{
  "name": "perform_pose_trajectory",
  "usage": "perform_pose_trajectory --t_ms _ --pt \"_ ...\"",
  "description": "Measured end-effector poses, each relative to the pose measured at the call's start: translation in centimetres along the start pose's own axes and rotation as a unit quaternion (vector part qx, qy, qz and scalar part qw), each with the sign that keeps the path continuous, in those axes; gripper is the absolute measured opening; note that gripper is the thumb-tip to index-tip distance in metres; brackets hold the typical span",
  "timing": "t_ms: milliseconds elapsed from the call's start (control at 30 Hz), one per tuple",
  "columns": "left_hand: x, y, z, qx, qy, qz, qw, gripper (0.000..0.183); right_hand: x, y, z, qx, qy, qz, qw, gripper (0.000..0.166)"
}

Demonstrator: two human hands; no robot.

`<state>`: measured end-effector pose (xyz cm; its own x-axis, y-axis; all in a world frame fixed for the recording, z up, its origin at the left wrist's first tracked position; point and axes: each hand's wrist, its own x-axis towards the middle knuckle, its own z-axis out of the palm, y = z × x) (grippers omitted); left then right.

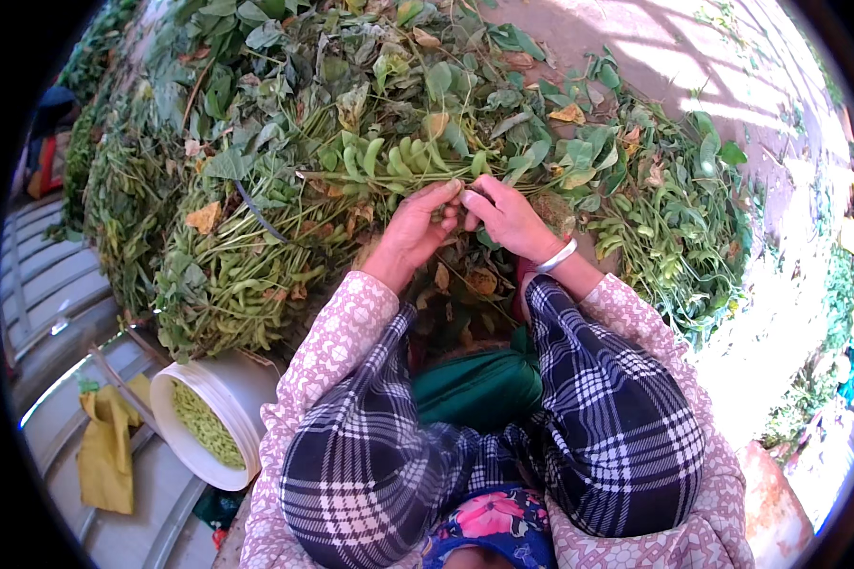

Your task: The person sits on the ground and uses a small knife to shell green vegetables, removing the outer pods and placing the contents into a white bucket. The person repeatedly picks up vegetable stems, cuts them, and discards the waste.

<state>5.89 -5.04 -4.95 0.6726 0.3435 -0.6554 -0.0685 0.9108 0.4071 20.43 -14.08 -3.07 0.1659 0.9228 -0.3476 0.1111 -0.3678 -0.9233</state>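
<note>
My left hand (424, 222) and my right hand (505, 219) meet in front of me, fingertips close together. Their thumbs and forefingers are pinched, but whatever lies between them is too small or hidden to make out. A silver bangle (557, 256) circles my right wrist. Just beyond the fingers, a soybean stalk with plump green pods (398, 160) lies crosswise on a heap of cut soybean plants (341, 85). More pod-bearing stems (256, 284) lie left of my left hand. Others (640, 227) lie to the right of my right hand.
A white plastic bucket (162, 427) lies tilted at lower left, with green shelled beans or pods (203, 427) inside. Beside it, a yellow cloth or glove (105, 455) hangs over a ridged metal surface (164, 491). A dark green bundle (477, 387) sits between my knees.
</note>
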Motion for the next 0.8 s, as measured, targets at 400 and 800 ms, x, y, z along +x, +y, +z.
perform_pose_trajectory --t_ms 400,800 --pt "0.1 0.4 0.3 0.063 0.026 -0.005 0.998 0.016 -1.0 -0.2 -0.5 0.013 -0.069 -0.001 0.998 0.019" --pt "0.2 1.2 0.5 0.242 0.009 -0.008 0.970 0.014 0.0 0.0 -0.3 0.368 -0.149 0.262 0.879 0.010"
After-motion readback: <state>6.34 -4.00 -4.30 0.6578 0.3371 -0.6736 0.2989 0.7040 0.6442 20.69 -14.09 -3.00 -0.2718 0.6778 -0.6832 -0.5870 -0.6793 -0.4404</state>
